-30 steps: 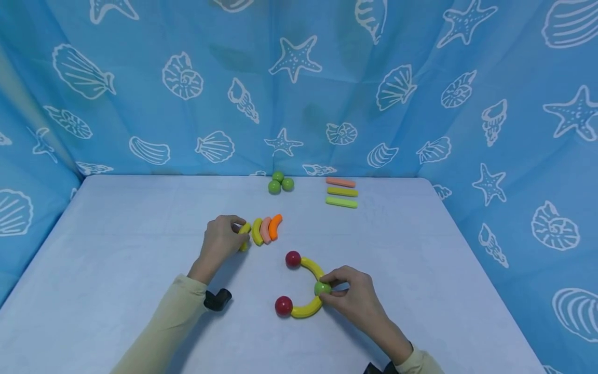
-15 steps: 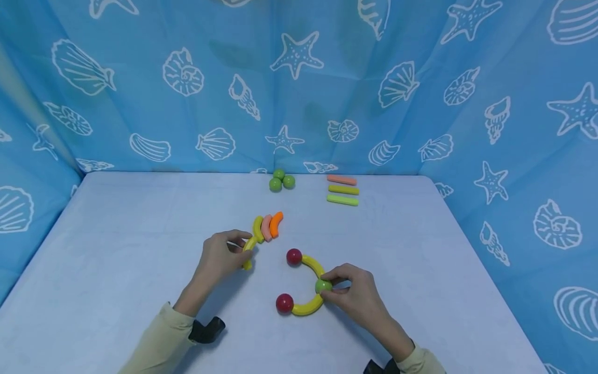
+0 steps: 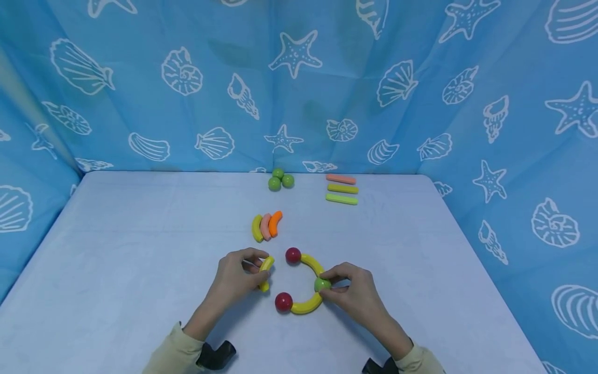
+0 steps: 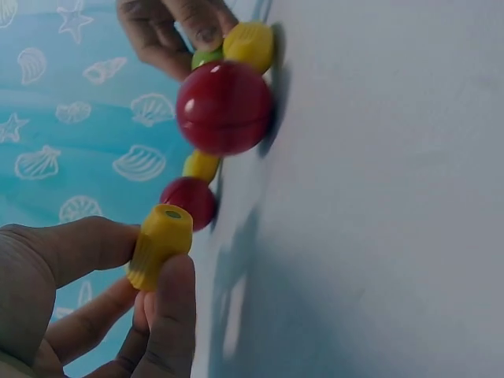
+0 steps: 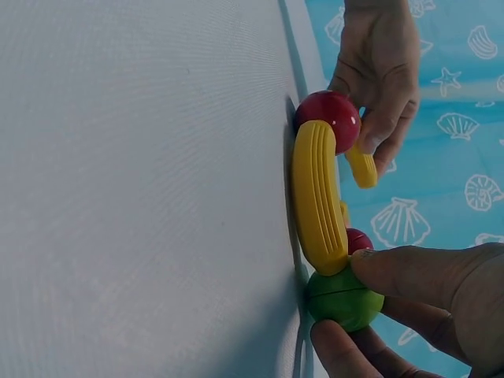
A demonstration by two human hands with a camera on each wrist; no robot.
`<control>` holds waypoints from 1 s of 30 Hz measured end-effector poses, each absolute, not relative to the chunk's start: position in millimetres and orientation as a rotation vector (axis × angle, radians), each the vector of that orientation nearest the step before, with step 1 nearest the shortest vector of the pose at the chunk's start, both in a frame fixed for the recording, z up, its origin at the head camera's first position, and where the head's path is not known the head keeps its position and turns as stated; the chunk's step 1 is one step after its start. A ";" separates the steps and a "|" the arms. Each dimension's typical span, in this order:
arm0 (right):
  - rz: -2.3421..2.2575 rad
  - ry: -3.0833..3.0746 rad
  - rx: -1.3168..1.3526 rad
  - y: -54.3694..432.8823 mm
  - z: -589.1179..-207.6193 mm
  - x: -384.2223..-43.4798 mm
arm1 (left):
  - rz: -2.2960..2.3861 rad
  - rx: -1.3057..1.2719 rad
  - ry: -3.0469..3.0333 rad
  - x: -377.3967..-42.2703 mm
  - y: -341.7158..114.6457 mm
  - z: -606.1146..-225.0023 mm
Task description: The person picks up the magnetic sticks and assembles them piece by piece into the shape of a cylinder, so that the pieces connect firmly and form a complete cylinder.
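So, the left hand (image 3: 240,272) pinches a curved yellow stick (image 3: 266,274), near two red balls (image 3: 293,255) but apart from them, by the gap between. The right hand (image 3: 357,293) pinches a green ball (image 3: 322,284) touching two bent yellow pieces (image 3: 305,307) on the white table (image 3: 117,285), maybe to keep them still, and each piece meets a red ball. Farther back, short curved sticks (image 3: 265,227), straight sticks (image 3: 342,188) and spare green balls (image 3: 274,184) lie loose, not in a box, maybe sorted by shape for easy finding.
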State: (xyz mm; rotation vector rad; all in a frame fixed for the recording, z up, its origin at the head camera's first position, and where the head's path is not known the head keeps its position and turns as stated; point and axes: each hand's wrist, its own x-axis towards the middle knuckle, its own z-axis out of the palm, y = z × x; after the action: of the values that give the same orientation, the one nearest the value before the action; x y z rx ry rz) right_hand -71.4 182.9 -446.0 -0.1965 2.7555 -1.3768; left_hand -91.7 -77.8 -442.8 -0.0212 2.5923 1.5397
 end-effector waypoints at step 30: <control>-1.412 2.745 -0.192 183.0 -444.9 -69.6 | 1.571 0.012 2.495 -88.3 -59.1 -453.4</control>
State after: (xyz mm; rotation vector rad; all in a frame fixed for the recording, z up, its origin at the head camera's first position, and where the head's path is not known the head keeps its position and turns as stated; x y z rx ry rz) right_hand -69.6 183.0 -444.9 -0.1919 2.7452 -1.4119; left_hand -88.3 -59.1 -453.4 0.0122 2.4954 1.5714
